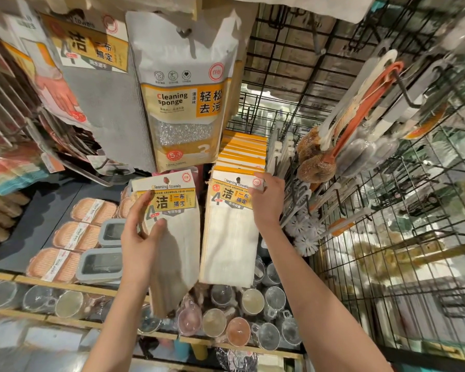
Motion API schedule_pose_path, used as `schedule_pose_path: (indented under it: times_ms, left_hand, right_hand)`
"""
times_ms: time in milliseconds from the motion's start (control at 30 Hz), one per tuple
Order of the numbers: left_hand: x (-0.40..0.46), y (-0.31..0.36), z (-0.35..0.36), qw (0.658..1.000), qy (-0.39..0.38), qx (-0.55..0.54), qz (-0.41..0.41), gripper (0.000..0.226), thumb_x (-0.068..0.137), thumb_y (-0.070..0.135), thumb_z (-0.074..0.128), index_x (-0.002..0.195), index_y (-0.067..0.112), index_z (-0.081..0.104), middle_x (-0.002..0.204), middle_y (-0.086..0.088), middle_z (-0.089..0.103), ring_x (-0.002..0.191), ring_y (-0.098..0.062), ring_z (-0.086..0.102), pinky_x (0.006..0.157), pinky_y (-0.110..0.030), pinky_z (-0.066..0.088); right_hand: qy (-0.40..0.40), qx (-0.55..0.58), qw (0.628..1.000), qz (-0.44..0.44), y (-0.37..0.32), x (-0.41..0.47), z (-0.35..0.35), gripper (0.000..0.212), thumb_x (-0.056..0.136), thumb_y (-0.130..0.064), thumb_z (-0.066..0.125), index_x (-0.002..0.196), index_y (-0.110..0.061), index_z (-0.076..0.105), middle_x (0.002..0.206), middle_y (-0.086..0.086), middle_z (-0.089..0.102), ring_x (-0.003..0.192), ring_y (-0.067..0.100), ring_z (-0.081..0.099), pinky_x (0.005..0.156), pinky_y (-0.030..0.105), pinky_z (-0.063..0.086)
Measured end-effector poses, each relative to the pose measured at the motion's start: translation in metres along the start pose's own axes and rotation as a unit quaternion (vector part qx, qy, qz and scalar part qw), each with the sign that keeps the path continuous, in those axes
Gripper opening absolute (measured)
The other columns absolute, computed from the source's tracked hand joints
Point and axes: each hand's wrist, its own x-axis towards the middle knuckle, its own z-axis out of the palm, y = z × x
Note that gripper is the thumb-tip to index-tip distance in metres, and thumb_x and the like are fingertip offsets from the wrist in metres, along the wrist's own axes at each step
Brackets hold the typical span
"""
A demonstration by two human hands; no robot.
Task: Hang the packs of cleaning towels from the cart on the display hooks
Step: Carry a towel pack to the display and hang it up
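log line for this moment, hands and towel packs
left hand: holds loose cleaning towels pack | right hand: grips front pack of hung row | stage: loose pack not yet hooked

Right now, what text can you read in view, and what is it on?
"Cleaning sponge", "轻松去污", "5.9": hanging white-and-yellow sponge bag.
"Cleaning towels", "洁", "一布搞定": cream towel pack gripped by left hand.
"Cleaning towels", "4": front hooked cream towel pack, touched by right hand.
Smaller print: unreadable.

A cleaning sponge pack [184, 103] hangs at upper centre. Below it, one towel pack [172, 226] sits left of the hung row of towel packs [234, 210] (brushes [314, 157] to their right). Cups [226, 318] fill the lower centre.
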Motion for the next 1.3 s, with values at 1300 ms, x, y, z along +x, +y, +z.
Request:
schedule_pose_path:
  times_ms: [1300]
  left_hand:
    - [-0.02, 0.021, 0.04, 0.993, -0.109, -0.043, -0.005, 0.057, 0.087, -0.008, 0.061, 0.134, 0.023, 0.05, 0.131, 0.024, 0.05, 0.121, 0.016, 0.043, 0.097, -0.003, 0.034]
  right_hand:
    - [-0.277, 0.083, 0.957, -0.026, -0.035, -0.022, -0.036, 0.049, 0.084, -0.012, 0.068, 0.127, -0.028, 0.051, 0.106, -0.008, 0.059, 0.086, -0.001, 0.061, 0.063, 0.007, 0.046]
